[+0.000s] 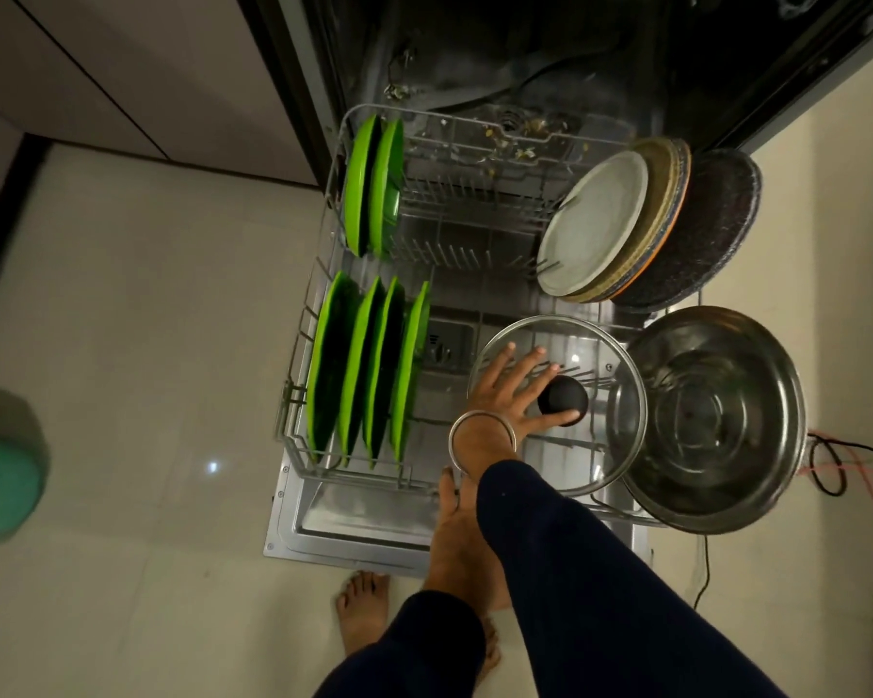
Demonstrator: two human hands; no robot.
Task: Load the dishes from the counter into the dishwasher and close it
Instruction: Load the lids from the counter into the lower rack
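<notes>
she's setting the glass lid (558,405) into the lower rack (303,345), right hand (512,390) spread flat beside its knob. left hand (449,501) looks open, partly hidden. next, wedge it upright, then shut the door (354,526).

A home kitchen; an open dishwasher (475,143) with a loaded rack (318,274), tiled floor (147,345)

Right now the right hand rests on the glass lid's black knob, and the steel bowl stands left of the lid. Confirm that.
Not quite: in the head view the steel bowl stands right of the glass lid, not left. The right hand does rest at the black knob.
</notes>
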